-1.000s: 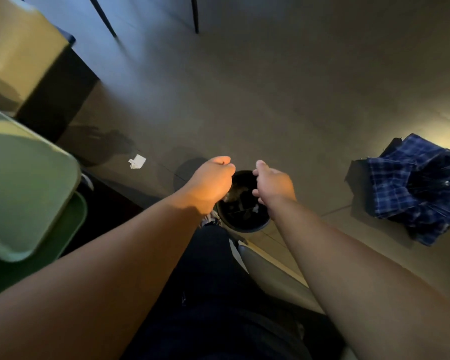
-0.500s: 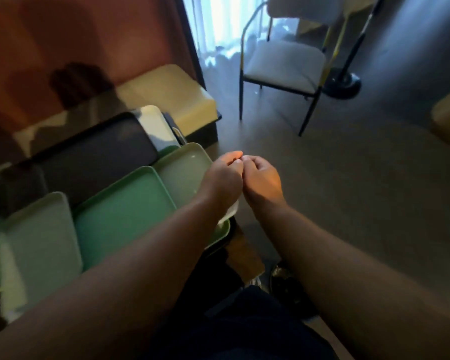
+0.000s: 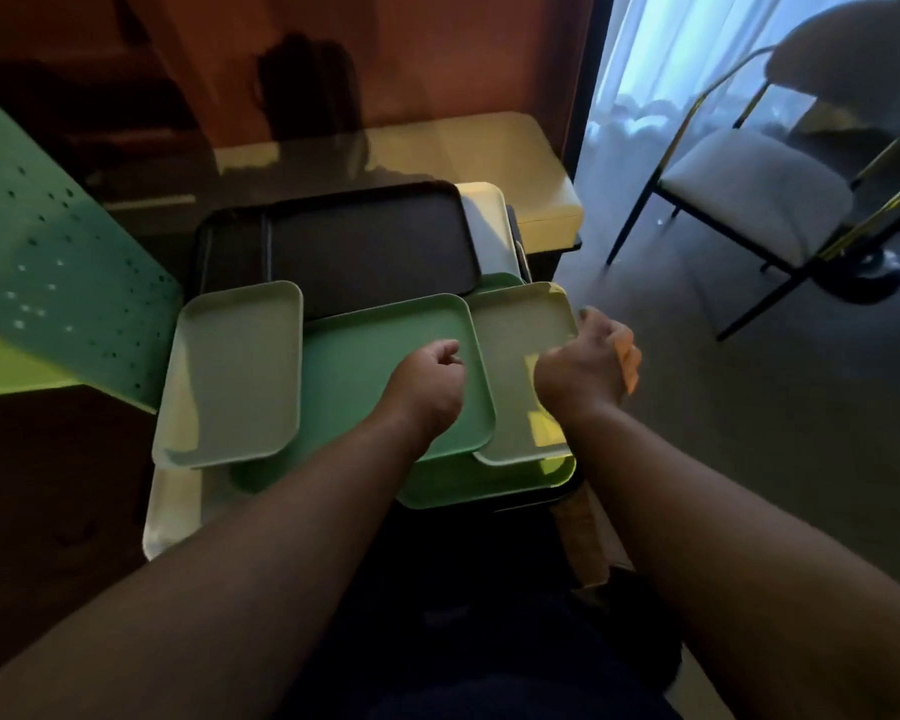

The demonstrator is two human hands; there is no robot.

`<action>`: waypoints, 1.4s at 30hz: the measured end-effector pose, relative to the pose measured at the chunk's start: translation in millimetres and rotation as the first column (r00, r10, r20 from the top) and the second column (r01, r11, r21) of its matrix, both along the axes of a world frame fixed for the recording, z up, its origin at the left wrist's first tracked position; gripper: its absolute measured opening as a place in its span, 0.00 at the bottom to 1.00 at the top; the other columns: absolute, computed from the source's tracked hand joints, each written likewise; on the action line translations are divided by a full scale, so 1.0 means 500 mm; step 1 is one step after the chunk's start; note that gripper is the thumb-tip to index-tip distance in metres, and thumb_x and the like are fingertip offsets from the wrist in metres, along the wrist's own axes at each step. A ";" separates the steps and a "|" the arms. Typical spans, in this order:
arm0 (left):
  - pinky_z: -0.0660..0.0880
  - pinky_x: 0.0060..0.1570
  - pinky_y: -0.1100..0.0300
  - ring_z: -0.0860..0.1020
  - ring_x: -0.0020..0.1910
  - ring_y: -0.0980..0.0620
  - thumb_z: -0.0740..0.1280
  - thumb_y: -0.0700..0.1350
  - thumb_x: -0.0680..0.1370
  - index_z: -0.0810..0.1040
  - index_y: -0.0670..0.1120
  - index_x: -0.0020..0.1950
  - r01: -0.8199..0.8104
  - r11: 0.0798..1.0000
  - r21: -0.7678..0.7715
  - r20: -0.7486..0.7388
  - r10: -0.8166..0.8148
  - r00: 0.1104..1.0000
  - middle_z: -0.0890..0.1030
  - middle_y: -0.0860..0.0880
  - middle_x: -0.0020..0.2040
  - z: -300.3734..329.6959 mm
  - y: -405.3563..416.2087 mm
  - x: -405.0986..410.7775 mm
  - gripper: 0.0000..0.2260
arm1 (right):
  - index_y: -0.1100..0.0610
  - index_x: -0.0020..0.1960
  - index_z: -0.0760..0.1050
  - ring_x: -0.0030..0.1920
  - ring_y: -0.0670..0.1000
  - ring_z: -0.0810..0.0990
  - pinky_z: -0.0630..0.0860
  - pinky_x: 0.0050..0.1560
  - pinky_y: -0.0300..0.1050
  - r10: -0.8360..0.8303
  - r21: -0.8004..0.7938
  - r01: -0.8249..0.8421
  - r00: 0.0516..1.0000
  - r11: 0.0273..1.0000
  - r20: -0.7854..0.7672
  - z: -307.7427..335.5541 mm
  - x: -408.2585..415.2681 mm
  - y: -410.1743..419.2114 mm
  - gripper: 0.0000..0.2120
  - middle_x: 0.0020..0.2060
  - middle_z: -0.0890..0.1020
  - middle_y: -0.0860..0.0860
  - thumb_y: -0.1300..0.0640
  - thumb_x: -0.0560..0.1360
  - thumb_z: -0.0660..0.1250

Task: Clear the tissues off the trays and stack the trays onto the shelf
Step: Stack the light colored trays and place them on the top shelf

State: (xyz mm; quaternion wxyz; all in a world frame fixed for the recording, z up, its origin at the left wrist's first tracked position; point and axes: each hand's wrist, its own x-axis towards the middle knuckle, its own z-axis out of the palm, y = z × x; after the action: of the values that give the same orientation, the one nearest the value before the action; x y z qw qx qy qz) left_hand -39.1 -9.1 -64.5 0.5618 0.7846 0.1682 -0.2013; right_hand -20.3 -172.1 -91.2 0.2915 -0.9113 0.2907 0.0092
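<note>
Both hands hover over the trays, neither holding anything. Left hand (image 3: 430, 379) is loosely curled, grip closed on nothing, above the green tray (image 3: 365, 371). Right hand (image 3: 596, 363) is also half-curled and empty, at the right edge of the pale tray (image 3: 520, 356) — whether it touches the rim I cannot tell.

Trays lie overlapped in a pile on the low surface in front of the person: another pale tray (image 3: 235, 376) at left, the green one in the middle, the pale one at right, a black tray (image 3: 370, 246) behind, more edges poking out underneath. No tissues visible on any of them, so clearing looks done and stacking is the step in hand.

Handling guess — stiff moulded plastic, light, smooth and a bit slippery, not fragile. Raised rims give the hold: pinch the two long edges, thumbs on top, fingers under the lip. Top ones first, since the overlapped trays may slide or drag neighbours.

The green perforated panel (image 3: 48, 283) at left may be the shelf; can't confirm. A chair (image 3: 749, 194) stands well apart at right.
</note>
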 end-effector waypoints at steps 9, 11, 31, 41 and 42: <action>0.74 0.45 0.58 0.76 0.42 0.52 0.62 0.35 0.80 0.71 0.41 0.75 0.068 0.997 -0.043 0.055 -0.066 0.996 0.80 0.45 0.59 0.008 -0.005 0.029 0.22 | 0.54 0.59 0.77 0.52 0.59 0.81 0.81 0.55 0.59 -0.022 -0.055 0.011 0.979 0.998 -0.203 -0.018 0.029 -0.085 0.11 0.53 0.82 0.55 0.58 0.77 0.63; 0.74 0.44 0.59 0.76 0.41 0.53 0.63 0.36 0.80 0.72 0.41 0.75 0.059 0.997 -0.040 0.088 -0.056 0.995 0.81 0.45 0.60 0.019 0.009 0.044 0.22 | 0.56 0.59 0.76 0.54 0.60 0.82 0.81 0.54 0.58 -0.014 -0.044 0.009 0.994 0.999 -0.107 0.026 0.041 -0.086 0.12 0.55 0.81 0.57 0.58 0.78 0.62; 0.76 0.50 0.55 0.80 0.52 0.40 0.61 0.38 0.79 0.81 0.41 0.63 -0.393 0.902 0.181 0.158 0.367 0.916 0.83 0.42 0.53 -0.003 0.476 -0.013 0.14 | 0.58 0.62 0.73 0.54 0.56 0.77 0.75 0.53 0.50 0.164 0.441 -0.130 0.986 0.888 -0.039 0.049 0.057 0.455 0.11 0.56 0.79 0.57 0.59 0.82 0.58; 0.80 0.54 0.47 0.81 0.50 0.40 0.56 0.51 0.78 0.81 0.49 0.66 -0.335 0.859 0.388 0.120 0.313 0.942 0.81 0.42 0.53 -0.137 0.599 -0.056 0.21 | 0.52 0.48 0.74 0.48 0.57 0.81 0.81 0.53 0.58 0.385 0.206 -0.351 0.910 0.913 -0.154 -0.024 0.015 0.534 0.05 0.45 0.81 0.53 0.52 0.81 0.63; 0.80 0.56 0.48 0.81 0.51 0.39 0.56 0.52 0.79 0.80 0.50 0.68 -0.334 0.857 0.392 0.119 0.313 0.942 0.81 0.41 0.55 -0.140 0.601 -0.056 0.22 | 0.52 0.48 0.73 0.49 0.56 0.81 0.81 0.54 0.58 0.386 0.206 -0.350 0.906 0.914 -0.172 -0.028 0.014 0.535 0.05 0.46 0.81 0.53 0.52 0.81 0.64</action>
State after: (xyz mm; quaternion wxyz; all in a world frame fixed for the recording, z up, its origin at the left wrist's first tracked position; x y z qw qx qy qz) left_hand -67.3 291.6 -134.4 0.4161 0.8495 0.3213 -0.0444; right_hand -13.1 95.4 -105.3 0.3290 -0.9155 0.1402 0.1845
